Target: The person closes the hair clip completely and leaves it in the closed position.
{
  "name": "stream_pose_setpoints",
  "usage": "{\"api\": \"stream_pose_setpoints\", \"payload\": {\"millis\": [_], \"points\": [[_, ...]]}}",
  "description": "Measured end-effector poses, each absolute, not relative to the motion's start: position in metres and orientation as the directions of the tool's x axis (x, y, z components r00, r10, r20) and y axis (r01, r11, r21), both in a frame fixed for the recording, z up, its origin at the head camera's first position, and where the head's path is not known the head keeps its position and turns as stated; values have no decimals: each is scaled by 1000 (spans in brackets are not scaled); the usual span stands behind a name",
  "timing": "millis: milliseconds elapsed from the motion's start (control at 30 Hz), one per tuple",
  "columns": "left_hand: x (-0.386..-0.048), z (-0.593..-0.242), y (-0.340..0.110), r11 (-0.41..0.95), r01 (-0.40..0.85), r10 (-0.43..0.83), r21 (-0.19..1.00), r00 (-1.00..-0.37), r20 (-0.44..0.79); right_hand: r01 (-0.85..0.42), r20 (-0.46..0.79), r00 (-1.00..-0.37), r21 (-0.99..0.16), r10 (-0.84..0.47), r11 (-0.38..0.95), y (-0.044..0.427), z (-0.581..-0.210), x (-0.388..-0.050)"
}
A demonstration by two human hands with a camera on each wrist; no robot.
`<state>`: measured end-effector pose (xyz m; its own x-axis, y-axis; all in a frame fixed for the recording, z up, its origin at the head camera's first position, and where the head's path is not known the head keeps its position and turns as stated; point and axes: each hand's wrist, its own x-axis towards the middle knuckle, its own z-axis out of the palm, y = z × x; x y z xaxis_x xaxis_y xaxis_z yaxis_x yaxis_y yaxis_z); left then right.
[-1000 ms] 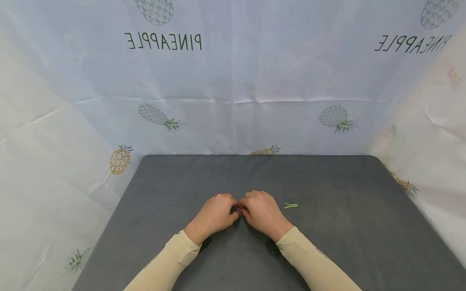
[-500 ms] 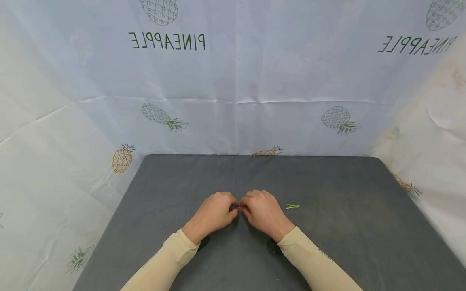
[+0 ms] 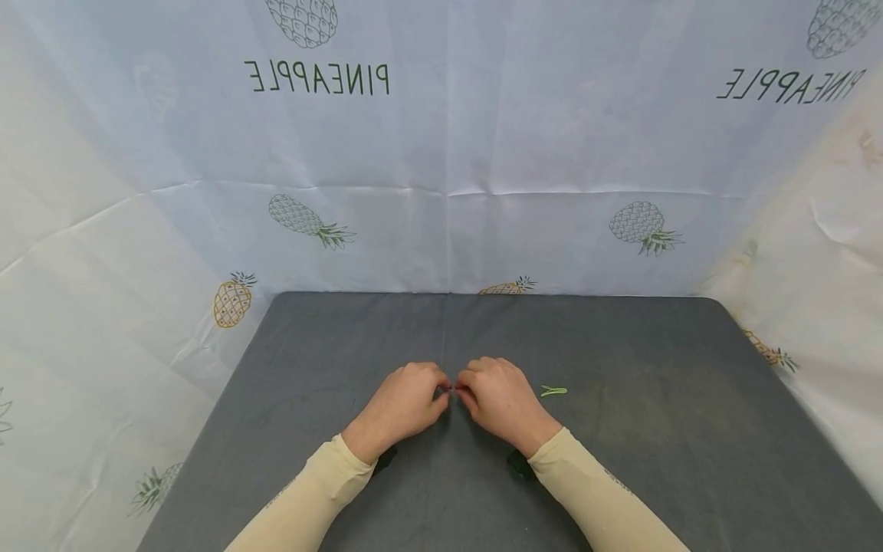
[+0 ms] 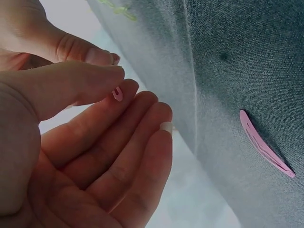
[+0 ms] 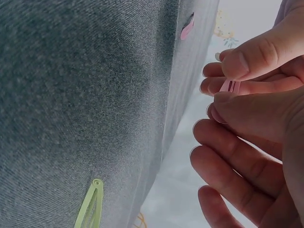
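Note:
Over the middle of the table, my left hand [image 3: 403, 406] and right hand [image 3: 500, 399] meet fingertip to fingertip. Between them is a small pink snap hair clip [image 5: 230, 86], pinched by thumb and fingers of both hands. In the left wrist view only a bit of this clip [image 4: 118, 93] shows past the left thumb; the rest is covered by fingers. A second pink hair clip [image 4: 266, 147] lies on the cloth near the left hand. To the right of the right hand lies a light green hair clip [image 3: 554, 391], whose rounded end shows in the right wrist view.
A dark grey cloth covers the table [image 3: 655, 429]. Behind it and at both sides hangs a pale sheet [image 3: 441, 138] printed with pineapples and mirrored lettering. Dark straps [image 3: 521, 464] show under the wrists.
Both hands have risen slightly away from me, still together. The purplish bit seen between the fingers a second ago is now mostly hidden. The green clip stays put; the head view shifted a little.

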<state>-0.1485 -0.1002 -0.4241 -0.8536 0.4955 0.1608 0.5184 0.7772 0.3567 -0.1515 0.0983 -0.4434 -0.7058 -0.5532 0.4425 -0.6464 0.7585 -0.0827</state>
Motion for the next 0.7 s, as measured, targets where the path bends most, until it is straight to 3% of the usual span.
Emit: {"api": "stream_pose_setpoints", "payload": {"millis": [700], "points": [[-149, -422, -104, 767, 565, 506, 305, -824, 254, -670, 451, -686, -86, -571, 737, 96, -439, -152]]}}
